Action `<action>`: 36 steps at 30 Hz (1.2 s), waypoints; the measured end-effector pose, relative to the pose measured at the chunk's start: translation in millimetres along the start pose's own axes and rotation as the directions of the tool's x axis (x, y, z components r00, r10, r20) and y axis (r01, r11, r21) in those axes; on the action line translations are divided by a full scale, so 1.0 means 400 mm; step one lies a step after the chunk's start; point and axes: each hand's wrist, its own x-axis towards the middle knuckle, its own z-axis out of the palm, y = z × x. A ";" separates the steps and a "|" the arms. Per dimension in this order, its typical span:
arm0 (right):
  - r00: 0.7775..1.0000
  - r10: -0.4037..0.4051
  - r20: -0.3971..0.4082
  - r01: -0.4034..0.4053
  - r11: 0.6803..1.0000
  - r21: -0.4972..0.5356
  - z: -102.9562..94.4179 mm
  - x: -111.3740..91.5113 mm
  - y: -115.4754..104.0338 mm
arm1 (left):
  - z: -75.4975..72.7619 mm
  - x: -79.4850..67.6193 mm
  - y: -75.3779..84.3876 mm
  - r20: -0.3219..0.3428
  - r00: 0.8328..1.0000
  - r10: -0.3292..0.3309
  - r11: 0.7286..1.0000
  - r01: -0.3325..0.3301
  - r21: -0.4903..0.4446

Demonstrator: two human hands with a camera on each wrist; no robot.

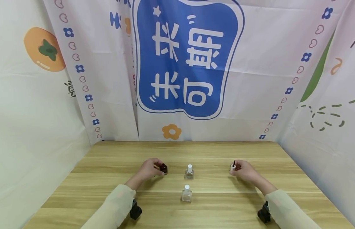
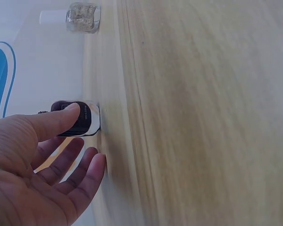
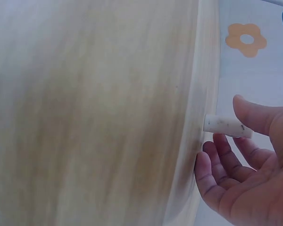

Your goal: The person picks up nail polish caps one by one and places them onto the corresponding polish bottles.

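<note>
My left hand (image 1: pixel 151 169) holds a dark nail polish bottle (image 1: pixel 164 169) upright on the table, its neck uncapped. In the left wrist view the thumb presses the black label of this bottle (image 2: pixel 87 117), while the other fingers curl loosely below. Over on the right, a white brush cap (image 1: pixel 233 169) stands on its top, the dark brush pointing up. My right hand (image 1: pixel 244 170) is around it. The right wrist view shows the thumb lifted off to one side of the cap (image 3: pixel 221 125) and the fingertips close on the other; the brush is hidden there.
Between the hands stand two capped clear nail polish bottles, the farther one (image 1: pixel 189 173) holding glitter and the nearer one (image 1: pixel 187 195) closer to me. The wooden table (image 1: pixel 211 206) meets a printed cloth (image 1: pixel 252 105) at its far edge, with cloth walls on both sides.
</note>
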 end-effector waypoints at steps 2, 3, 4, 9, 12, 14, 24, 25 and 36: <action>1.000 -0.005 -0.008 0.005 1.000 -0.010 0.002 0.000 0.001 | 0.002 0.000 0.002 -0.003 1.000 -0.001 1.000 0.001 0.004; 1.000 -0.008 -0.011 0.008 1.000 -0.016 0.003 0.001 0.001 | 0.003 0.000 0.002 -0.005 1.000 -0.002 1.000 0.002 0.006; 1.000 -0.010 -0.012 0.009 1.000 -0.022 0.003 0.001 0.002 | 0.003 0.000 0.003 -0.008 1.000 -0.001 1.000 0.001 0.007; 0.999 -0.019 -0.029 0.017 0.998 -0.056 0.007 0.003 0.007 | 0.005 -0.001 0.004 -0.016 1.000 0.013 1.000 -0.013 0.011; 0.999 -0.017 -0.035 0.015 0.997 -0.073 0.009 0.005 0.009 | 0.006 0.000 0.003 -0.021 0.999 0.025 0.999 -0.025 0.024; 0.999 -0.012 -0.033 0.009 0.997 -0.079 0.009 0.003 0.007 | 0.005 0.001 0.001 -0.026 0.999 0.038 0.998 -0.037 0.045; 1.000 0.017 -0.024 -0.018 0.998 -0.063 -0.012 -0.004 0.004 | -0.001 0.000 0.001 -0.020 1.000 0.003 1.000 -0.003 0.019; 1.000 0.012 -0.029 -0.014 0.998 -0.062 -0.015 -0.004 0.004 | -0.002 -0.001 0.002 -0.022 1.000 0.002 1.000 -0.002 0.008; 0.998 -0.014 -0.063 0.008 0.996 -0.093 -0.052 -0.017 -0.013 | -0.020 -0.012 0.016 -0.012 1.000 -0.013 0.996 0.012 -0.094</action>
